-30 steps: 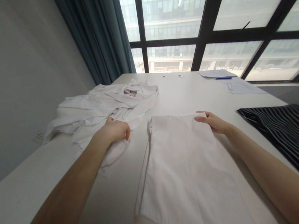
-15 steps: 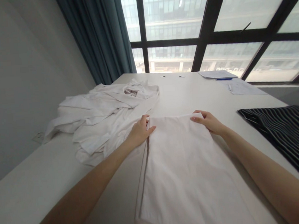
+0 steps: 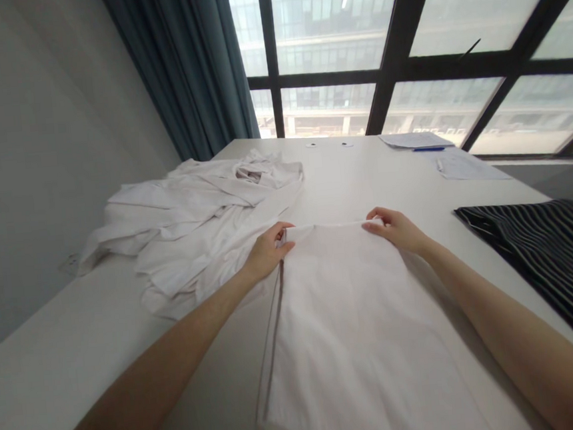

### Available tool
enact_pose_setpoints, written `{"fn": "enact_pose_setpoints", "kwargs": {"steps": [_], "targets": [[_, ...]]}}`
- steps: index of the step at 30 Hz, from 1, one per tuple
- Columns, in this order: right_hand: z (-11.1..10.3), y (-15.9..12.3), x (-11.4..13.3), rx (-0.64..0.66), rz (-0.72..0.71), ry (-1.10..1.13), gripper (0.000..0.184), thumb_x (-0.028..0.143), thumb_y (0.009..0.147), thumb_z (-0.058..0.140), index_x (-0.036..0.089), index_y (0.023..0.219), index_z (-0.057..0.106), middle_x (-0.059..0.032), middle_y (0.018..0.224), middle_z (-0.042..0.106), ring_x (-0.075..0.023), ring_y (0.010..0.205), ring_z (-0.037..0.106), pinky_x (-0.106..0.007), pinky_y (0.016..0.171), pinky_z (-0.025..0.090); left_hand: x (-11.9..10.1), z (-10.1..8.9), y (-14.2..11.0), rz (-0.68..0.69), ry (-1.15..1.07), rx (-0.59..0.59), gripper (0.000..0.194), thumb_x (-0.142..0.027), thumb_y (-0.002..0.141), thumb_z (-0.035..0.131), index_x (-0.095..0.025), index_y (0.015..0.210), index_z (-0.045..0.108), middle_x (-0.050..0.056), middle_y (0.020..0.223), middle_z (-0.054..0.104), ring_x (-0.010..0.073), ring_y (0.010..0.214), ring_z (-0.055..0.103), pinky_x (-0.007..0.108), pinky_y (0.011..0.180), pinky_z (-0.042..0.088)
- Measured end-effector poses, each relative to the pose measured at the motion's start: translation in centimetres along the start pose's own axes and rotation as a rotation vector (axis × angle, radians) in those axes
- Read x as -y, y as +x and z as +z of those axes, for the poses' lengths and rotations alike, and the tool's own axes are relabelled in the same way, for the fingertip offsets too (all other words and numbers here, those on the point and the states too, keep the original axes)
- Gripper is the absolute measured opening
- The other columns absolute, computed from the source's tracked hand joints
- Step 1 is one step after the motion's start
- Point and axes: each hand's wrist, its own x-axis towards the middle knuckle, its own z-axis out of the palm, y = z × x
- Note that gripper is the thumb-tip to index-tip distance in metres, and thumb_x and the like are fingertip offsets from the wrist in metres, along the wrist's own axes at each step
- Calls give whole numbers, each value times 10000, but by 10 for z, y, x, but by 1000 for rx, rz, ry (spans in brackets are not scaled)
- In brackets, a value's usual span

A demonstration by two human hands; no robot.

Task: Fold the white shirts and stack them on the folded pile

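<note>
Your left hand [image 3: 268, 253] and right hand [image 3: 395, 229] had narrowly closed fingers pinching the top edge of the folded white cloth [image 3: 351, 330], flat on the white table [image 3: 364, 181]; the crumpled white garment [image 3: 192, 230] lay unfolded beside it.

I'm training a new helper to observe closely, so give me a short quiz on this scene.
1. Which is nearer the crumpled white garment: the left hand or the right hand?
2. True or false: the black striped garment lies on top of the flat white cloth.
3. What lies beside the papers at the far side of the table?
A. a blue pen
B. a pair of scissors
C. a coffee mug

Key: 1. the left hand; 2. false; 3. A
</note>
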Motion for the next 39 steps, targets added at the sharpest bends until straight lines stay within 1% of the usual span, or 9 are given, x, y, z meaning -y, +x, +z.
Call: {"fn": "enact_pose_setpoints", "kwargs": {"steps": [6,12,14,16,21,25,30,35,39], "targets": [[-1,3,-11,5,-20,-117,288,527,735,621,247,797,649,-7,650,549,-196,677,510,-319,670,387,3,1,2,-19,-26,8,314,-319,768,597,-196,1054,562,-7,870,593,172,850,572,295,842,447],[0,3,7,59,-45,-104,187,423,771,598,254,816,665,-42,813,667,-209,731,564,-336,720,410,2,1,-2,70,-93,-2,276,-325,865,509,-201,1111,526,2,915,576,151,851,564,264,809,451],[3,5,11,60,-45,-91,197,433,782,591,252,811,666,-54,876,667,-209,750,568,-336,731,408,0,0,-4,79,-133,1,250,-311,871,513,-214,1101,526,-2,929,577,140,831,568,246,783,454],[6,6,13,56,-20,-74,250,480,790,581,243,757,651,-60,838,655,-212,741,558,-335,714,401,-3,0,-6,77,-147,-15,203,-301,869,522,-218,1054,534,-1,942,584,134,822,571,238,772,454],[0,0,10,111,104,47,441,618,824,498,217,657,572,-16,609,574,-177,608,512,-298,575,388,-4,1,-7,87,-192,-71,142,-296,859,539,-208,970,522,6,938,590,133,828,572,226,743,453],[-8,-6,6,216,149,203,477,653,828,485,199,741,602,-12,685,629,-173,638,566,-286,589,443,1,1,-4,80,-256,-73,183,-345,850,578,-199,945,523,-16,812,566,121,726,563,213,657,441],[-14,-5,6,345,216,394,461,637,784,587,180,765,648,-22,745,656,-172,678,580,-297,666,457,3,3,-4,131,-240,-191,154,-341,853,570,-200,883,518,-30,742,540,112,678,543,193,592,406],[-17,-4,8,329,220,415,475,645,787,587,173,752,632,-7,661,577,-135,586,500,-267,554,394,2,4,-5,136,-230,-259,146,-339,861,545,-208,896,491,-42,710,525,108,632,509,191,562,374],[-13,-5,11,210,140,397,448,621,789,606,179,716,592,29,601,496,-106,534,431,-244,501,327,2,0,-2,82,-254,-177,236,-428,851,536,-194,883,526,-54,643,482,115,589,456,206,548,352]]}}
